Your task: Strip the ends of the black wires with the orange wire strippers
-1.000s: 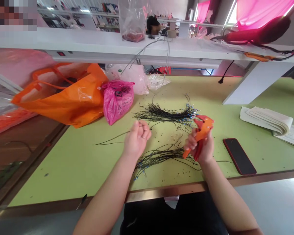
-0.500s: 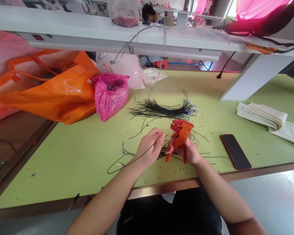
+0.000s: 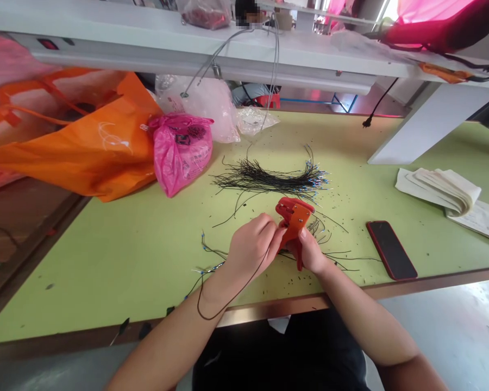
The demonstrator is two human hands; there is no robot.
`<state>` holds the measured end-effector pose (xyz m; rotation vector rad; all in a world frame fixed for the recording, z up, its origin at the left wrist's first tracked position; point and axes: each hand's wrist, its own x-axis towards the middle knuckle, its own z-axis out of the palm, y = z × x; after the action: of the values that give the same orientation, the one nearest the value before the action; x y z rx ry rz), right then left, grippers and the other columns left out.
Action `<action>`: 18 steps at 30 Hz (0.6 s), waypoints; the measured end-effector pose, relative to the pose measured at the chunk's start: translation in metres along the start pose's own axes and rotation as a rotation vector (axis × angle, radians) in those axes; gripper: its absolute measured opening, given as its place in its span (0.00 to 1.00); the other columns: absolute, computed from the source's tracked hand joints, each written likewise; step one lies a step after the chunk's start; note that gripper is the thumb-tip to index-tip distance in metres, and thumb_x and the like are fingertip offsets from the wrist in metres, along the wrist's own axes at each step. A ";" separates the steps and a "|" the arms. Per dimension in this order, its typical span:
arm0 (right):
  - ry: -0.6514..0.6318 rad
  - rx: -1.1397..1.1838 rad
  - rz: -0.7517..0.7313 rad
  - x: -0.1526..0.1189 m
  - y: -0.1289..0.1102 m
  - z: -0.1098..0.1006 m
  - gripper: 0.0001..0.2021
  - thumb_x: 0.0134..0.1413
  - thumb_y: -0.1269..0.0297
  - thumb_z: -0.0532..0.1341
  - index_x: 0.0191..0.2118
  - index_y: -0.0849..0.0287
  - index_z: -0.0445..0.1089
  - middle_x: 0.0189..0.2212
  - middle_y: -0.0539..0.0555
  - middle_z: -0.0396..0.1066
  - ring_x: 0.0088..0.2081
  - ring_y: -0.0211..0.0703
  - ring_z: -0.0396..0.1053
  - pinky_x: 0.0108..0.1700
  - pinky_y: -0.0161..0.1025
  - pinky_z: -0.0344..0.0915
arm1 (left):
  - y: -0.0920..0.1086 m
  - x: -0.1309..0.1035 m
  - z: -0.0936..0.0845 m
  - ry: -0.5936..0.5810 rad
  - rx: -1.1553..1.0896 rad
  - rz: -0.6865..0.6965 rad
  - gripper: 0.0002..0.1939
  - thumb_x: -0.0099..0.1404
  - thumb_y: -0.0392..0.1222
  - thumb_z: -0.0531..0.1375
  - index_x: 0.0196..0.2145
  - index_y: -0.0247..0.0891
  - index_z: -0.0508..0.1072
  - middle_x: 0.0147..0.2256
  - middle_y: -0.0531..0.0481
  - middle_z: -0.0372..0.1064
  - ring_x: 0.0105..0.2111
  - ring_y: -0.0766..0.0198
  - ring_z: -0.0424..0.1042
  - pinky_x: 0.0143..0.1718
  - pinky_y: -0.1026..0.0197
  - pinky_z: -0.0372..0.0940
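The left hand (image 3: 250,244) has its fingers together, pinched on a thin black wire (image 3: 212,319), close beside the tool (image 3: 296,218). The wire runs back from the pinch and hangs in a loose loop over the left forearm. Whether its end enters the tool is hidden.

The right hand (image 3: 312,252) has its fingers wrapped about the handles of the red and orange tool, thumb on the near side, head upward. The tool is held above the surface (image 3: 126,271), over the lower wires (image 3: 336,252). How far its handles are squeezed cannot be told.

Beyond the tool lies the upper bundle (image 3: 277,176), blue tips mostly toward the right. The phone (image 3: 392,250) rests to the right, well apart from the hands.

Assessment of handling: the wire appears light and flexible, holding a curve but likely to swing or bend if gripped far from its end; best taken in a fingertip pinch near that end. The tool appears rigid and moderately heavy, best held low on both handles, clear of the head. Neither appears fragile, though the wire's slim coating could slip or be nicked.
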<state>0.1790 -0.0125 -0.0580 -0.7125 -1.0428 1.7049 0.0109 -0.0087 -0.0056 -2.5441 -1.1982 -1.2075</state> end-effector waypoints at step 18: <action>0.075 -0.078 -0.059 -0.004 0.002 -0.005 0.32 0.54 0.29 0.59 0.43 0.56 0.72 0.38 0.58 0.76 0.48 0.56 0.74 0.48 0.50 0.75 | 0.010 -0.002 0.000 -0.099 0.045 -0.008 0.15 0.76 0.37 0.50 0.30 0.38 0.67 0.29 0.49 0.65 0.25 0.63 0.63 0.25 0.60 0.55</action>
<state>0.1832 -0.0149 -0.0623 -0.7822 -1.0723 1.5818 0.0167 -0.0170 -0.0045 -2.5962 -1.2418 -1.0549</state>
